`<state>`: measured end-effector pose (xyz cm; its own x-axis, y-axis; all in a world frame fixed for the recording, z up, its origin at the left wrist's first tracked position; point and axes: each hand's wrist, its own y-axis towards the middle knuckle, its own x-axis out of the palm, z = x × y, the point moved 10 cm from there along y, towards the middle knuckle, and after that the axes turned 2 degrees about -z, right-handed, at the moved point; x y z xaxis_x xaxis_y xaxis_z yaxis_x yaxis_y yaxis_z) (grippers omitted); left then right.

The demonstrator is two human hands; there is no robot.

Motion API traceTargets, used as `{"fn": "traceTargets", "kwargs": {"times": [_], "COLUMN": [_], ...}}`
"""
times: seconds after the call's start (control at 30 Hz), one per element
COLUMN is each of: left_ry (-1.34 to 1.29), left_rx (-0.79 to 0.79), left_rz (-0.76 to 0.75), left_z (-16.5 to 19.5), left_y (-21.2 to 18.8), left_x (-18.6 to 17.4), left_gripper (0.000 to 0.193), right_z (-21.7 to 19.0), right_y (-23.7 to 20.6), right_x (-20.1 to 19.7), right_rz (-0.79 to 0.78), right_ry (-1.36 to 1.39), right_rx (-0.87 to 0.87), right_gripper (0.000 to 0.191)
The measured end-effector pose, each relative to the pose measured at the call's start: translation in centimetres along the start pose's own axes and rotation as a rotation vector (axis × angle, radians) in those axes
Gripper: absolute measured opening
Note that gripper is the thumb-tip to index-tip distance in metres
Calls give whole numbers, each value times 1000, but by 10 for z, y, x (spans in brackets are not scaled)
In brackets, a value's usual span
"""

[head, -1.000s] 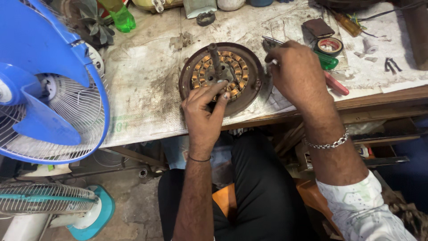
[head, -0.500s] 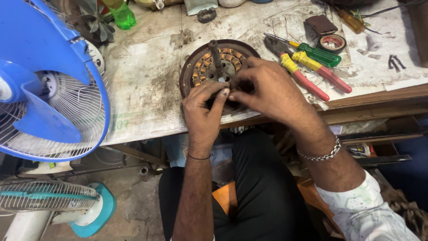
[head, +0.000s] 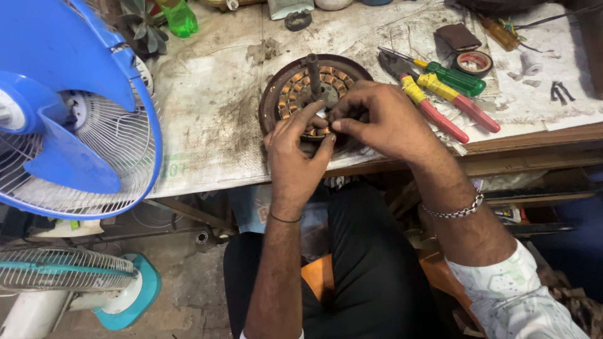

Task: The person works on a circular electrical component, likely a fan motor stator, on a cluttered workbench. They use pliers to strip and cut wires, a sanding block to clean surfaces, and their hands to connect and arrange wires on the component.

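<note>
Blue fan [head: 69, 119]: at our far left, blades and wire guard beside the workbench [head: 207, 138]. A second, teal-based fan [head: 94, 282] lies on the floor below.

Green bottle [head: 180, 17]: at the bench's back edge, well apart from our work.

Fan motor [head: 295, 88]: a round dark housing lying flat near the bench's front edge, ringed with copper windings, a steel shaft standing upright from its middle. We judge it heavy and stiff in the casing but fragile in the windings; we would take hold of it by the outer rim or the shaft, never by the copper.

Left hand [head: 295, 154]: over the motor's near rim, fingers curled, tips meeting those of the right.

Right hand [head: 383, 119]: thumb and forefinger pressed together over the windings; whether they pinch a wire or some small part we cannot tell.

Pliers [head: 433, 103] and green screwdriver [head: 452, 75]: just right of the motor.

Tape roll [head: 473, 61]: beyond them.
</note>
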<state>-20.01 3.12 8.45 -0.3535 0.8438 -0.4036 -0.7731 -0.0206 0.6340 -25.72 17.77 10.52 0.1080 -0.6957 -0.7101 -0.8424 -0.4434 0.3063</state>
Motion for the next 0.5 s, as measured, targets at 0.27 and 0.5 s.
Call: {"fn": "traceTargets", "kwargs": {"times": [0.27,0.5], "left_ry": [56,50], "left_rx": [-23,-21], "left_rz": [-19,-15], "left_z": [-3,-3], "left_y": [2,3], "left_x": [4,5], "left_gripper": [51,49], "right_z": [17,23], "right_y": [7,8], "right_x": [4,3], "right_rz": [-13,8], "right_ry": [156,217], "right_rx": [73,100], "right_gripper": [16,18]}}
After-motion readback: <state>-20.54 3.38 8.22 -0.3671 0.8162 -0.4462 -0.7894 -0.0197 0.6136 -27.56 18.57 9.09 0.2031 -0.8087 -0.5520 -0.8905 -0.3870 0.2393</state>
